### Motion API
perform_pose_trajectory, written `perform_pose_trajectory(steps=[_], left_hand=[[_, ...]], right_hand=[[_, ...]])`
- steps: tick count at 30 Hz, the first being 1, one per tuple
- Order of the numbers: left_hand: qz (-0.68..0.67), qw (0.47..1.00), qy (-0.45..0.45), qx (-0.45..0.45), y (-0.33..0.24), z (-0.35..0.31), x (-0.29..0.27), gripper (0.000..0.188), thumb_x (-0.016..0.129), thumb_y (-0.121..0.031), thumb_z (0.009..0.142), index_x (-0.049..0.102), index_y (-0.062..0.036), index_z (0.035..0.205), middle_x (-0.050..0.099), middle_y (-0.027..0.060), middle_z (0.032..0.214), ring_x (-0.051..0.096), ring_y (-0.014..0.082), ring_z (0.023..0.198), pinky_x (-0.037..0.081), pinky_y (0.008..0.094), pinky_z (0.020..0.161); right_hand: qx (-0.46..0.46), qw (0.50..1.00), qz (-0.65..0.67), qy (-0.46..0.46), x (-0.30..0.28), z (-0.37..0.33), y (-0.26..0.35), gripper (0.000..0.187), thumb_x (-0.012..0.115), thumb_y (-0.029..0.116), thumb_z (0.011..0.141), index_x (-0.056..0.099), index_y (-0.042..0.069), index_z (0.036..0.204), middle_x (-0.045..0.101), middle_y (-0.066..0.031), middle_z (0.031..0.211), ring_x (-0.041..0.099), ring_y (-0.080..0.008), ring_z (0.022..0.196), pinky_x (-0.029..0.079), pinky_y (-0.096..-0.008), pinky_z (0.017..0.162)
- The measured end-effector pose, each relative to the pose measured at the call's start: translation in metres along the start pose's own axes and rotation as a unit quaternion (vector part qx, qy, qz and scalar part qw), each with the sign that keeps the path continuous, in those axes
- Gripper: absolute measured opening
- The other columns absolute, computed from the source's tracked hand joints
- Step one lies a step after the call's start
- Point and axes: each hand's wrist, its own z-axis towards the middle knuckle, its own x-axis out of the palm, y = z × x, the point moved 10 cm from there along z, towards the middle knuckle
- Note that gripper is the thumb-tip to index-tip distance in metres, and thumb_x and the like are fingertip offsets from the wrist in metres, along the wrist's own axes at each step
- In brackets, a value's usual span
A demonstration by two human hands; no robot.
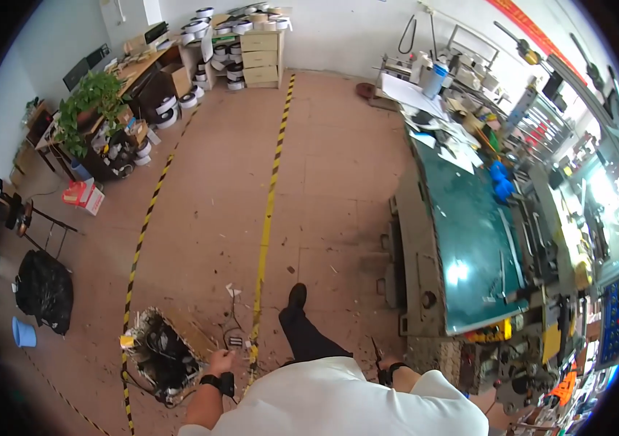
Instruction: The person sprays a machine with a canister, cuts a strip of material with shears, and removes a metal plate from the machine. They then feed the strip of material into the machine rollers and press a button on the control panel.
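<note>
My left hand [221, 361], a dark band at its wrist, is low in the view with fingers curled in. At its fingertips shows a small grey piece with dark stripes [234, 341]; whether the hand grips it is too small to tell. A thin dark cord [232, 316] runs up from there along the floor. Beside this hand stands an open box [192, 336] with a ragged rim and a black liner. My right hand [391, 362], also banded at the wrist, is closed around a thin dark tool [376, 350] that points upward, close to the workbench cabinet.
A green-topped workbench [462, 240] with drawers runs along the right, crowded with tools and papers. Yellow-black tape [271, 192] marks the littered floor. A black bag [44, 291], a blue bucket [24, 332] and a red-white carton [84, 196] stand left. Shelves of reels [234, 73] are at the back.
</note>
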Motion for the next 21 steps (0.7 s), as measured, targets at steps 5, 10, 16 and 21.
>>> perform_pose_trajectory(steps=[5, 10, 16, 21], left_hand=[[0.044, 0.995, -0.093, -0.007, -0.049, 0.066, -0.083, 0.033, 0.060, -0.030, 0.083, 0.067, 0.0020, 0.081, 0.067, 0.0152, 0.072, 0.065, 0.0293, 0.070, 0.050, 0.0392, 0.066], [0.076, 0.995, -0.054, -0.020, -0.077, 0.167, -0.137, 0.028, 0.059, -0.025, 0.083, 0.066, 0.0016, 0.082, 0.066, 0.0161, 0.074, 0.064, 0.0300, 0.068, 0.050, 0.0405, 0.063], [0.007, 0.996, 0.018, -0.090, -0.215, 0.242, -0.122, 0.025, 0.060, -0.022, 0.082, 0.065, 0.0015, 0.085, 0.066, 0.0173, 0.078, 0.063, 0.0321, 0.067, 0.050, 0.0429, 0.062], [0.374, 0.918, 0.083, 0.102, -0.193, 0.395, -0.083, 0.034, 0.064, -0.029, 0.079, 0.063, 0.0045, 0.084, 0.065, 0.0187, 0.074, 0.064, 0.0302, 0.068, 0.049, 0.0428, 0.061]], right_hand=[[-0.056, 0.992, 0.106, 0.049, -0.039, 0.121, 0.123, 0.032, 0.069, 0.020, 0.072, 0.069, 0.002, 0.098, 0.069, -0.0125, 0.093, 0.065, -0.0316, 0.081, 0.051, -0.0399, 0.069], [-0.094, 0.994, -0.058, 0.004, -0.183, 0.152, 0.365, 0.036, 0.060, 0.026, 0.081, 0.066, 0.000, 0.107, 0.065, -0.0231, 0.105, 0.063, -0.0362, 0.096, 0.049, -0.0413, 0.083], [-0.267, 0.963, -0.016, -0.017, -0.347, 0.178, 0.634, 0.038, 0.065, 0.033, 0.078, 0.068, -0.002, 0.090, 0.068, -0.0224, 0.085, 0.065, -0.0379, 0.080, 0.051, -0.0441, 0.072], [-0.192, 0.972, 0.113, 0.068, -0.434, 0.226, 0.733, 0.034, 0.070, 0.025, 0.078, 0.065, -0.007, 0.088, 0.067, -0.0161, 0.078, 0.066, -0.0224, 0.065, 0.053, -0.0401, 0.068]])
